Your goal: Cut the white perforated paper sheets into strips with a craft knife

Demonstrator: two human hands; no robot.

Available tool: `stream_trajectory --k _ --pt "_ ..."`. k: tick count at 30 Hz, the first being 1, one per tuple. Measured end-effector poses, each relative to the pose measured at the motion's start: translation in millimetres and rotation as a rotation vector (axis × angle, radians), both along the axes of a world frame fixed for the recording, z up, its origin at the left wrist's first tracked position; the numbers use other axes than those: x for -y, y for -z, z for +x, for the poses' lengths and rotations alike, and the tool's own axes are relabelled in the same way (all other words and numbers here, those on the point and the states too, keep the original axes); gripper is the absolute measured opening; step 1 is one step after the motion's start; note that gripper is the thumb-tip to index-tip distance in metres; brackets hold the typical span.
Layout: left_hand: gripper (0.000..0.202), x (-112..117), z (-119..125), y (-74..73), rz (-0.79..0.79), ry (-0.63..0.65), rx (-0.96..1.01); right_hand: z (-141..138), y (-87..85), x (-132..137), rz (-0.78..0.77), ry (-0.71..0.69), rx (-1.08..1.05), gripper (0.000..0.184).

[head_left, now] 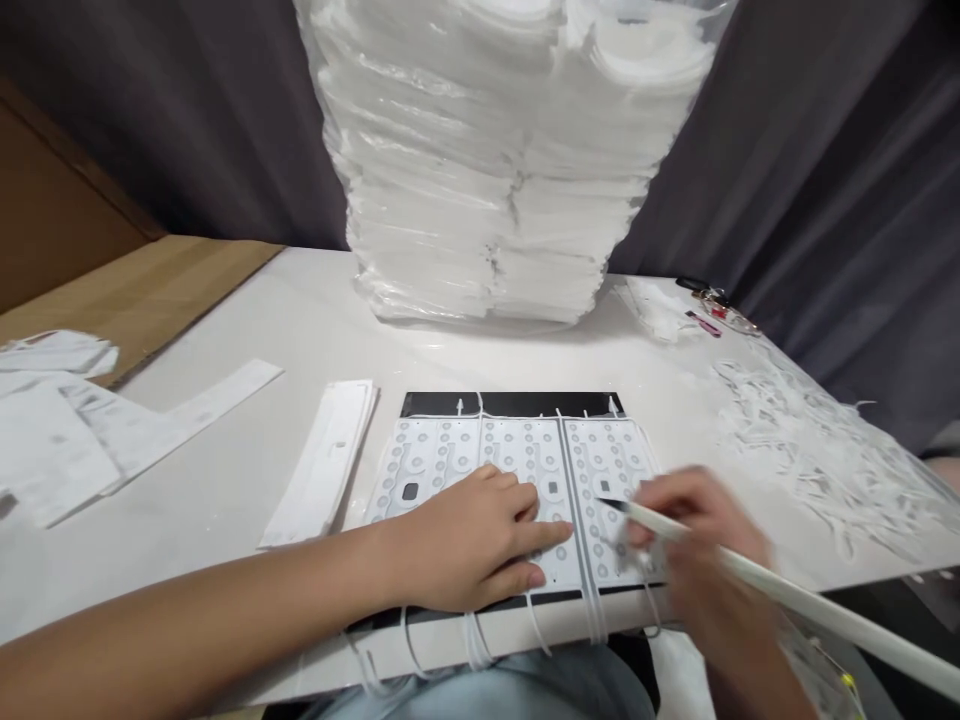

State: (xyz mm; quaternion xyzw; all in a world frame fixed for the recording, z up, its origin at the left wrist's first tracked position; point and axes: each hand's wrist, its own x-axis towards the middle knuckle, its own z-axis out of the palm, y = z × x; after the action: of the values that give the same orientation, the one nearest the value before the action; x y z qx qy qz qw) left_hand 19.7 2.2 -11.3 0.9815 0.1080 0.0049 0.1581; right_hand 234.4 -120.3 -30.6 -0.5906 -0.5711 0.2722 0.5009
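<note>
A white perforated sheet (510, 440) with rows of grey rings and small dark square openings lies on a black backing (525, 404) at the table's front edge. My left hand (472, 540) rests on the sheet, palm down, its index finger and thumb stretched to the right. My right hand (705, 540), smeared by motion, is closed round a long white pen-like tool (795, 590). The tool's thin dark tip is over the sheet's right part; I cannot tell whether it touches. White strands (592, 612) hang from the sheet's lower edge.
A tall plastic-wrapped stack of white sheets (495, 200) stands at the back. A white strip stack (322, 465) lies left of the black backing. White pieces (60, 440) and cardboard (172, 290) are farther left. Thin white scraps (817, 450) are piled on the right.
</note>
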Motion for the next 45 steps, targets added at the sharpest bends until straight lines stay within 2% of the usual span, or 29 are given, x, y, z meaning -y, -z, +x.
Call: stream_trajectory --k 2,4,11,14,17,19,21,24,28,30,32,35,39,42,45 --pt "0.042 -0.5 -0.7 3.0 0.007 0.007 0.036 -9.9 -0.8 -33.9 -0.132 -0.064 0.032 0.027" --pt "0.040 -0.9 -1.5 6.5 0.006 0.004 0.073 -16.2 0.2 -52.6 -0.247 -0.091 0.083 0.030" --pt "0.038 -1.0 -1.5 9.4 0.008 0.010 0.086 -20.3 -0.3 -51.9 -0.307 -0.077 0.255 0.033" --pt "0.028 -1.2 -1.4 9.7 -0.017 0.070 0.119 -22.3 1.3 -52.3 -0.206 -0.105 0.345 0.029" --pt "0.016 -1.5 -1.0 13.9 -0.084 0.137 0.177 -27.7 10.8 -52.4 0.044 -0.167 0.519 0.020" --pt "0.012 -1.6 -0.4 16.4 -0.143 0.132 0.190 -31.2 18.8 -51.2 0.161 -0.174 0.636 0.018" --pt "0.014 -1.7 0.4 16.9 -0.196 0.098 0.184 -30.8 23.7 -49.6 0.193 -0.137 0.682 0.019" --pt "0.017 -1.8 1.0 14.3 -0.223 0.063 0.172 -16.7 20.6 -46.9 0.174 -0.009 0.629 0.021" --pt "0.018 -2.3 -0.3 13.0 -0.196 0.061 0.184 18.8 7.0 -41.8 0.044 0.356 0.555 0.023" --pt "0.027 -2.7 -1.2 14.6 -0.156 0.076 0.209 30.9 3.0 -39.5 0.009 0.463 0.466 0.027" --pt "0.041 -2.8 -1.9 16.4 -0.098 0.104 0.249 33.7 2.5 -38.5 -0.038 0.387 0.283 0.035" --pt "0.055 -2.5 -2.4 16.6 -0.069 0.121 0.316 25.8 5.3 -40.1 -0.194 0.148 0.051 0.038" --pt "0.059 -0.8 -2.0 12.3 -0.181 0.077 0.396 16.0 7.7 -43.8 -0.294 0.117 0.061 0.036" --pt "0.053 2.9 -2.0 8.3 -0.271 0.073 0.429 15.0 7.6 -45.0 -0.297 0.104 0.066 0.035" --pt "0.027 7.4 -3.0 4.7 -0.363 0.130 0.368 15.5 7.5 -45.5 -0.291 0.095 0.067 0.035"
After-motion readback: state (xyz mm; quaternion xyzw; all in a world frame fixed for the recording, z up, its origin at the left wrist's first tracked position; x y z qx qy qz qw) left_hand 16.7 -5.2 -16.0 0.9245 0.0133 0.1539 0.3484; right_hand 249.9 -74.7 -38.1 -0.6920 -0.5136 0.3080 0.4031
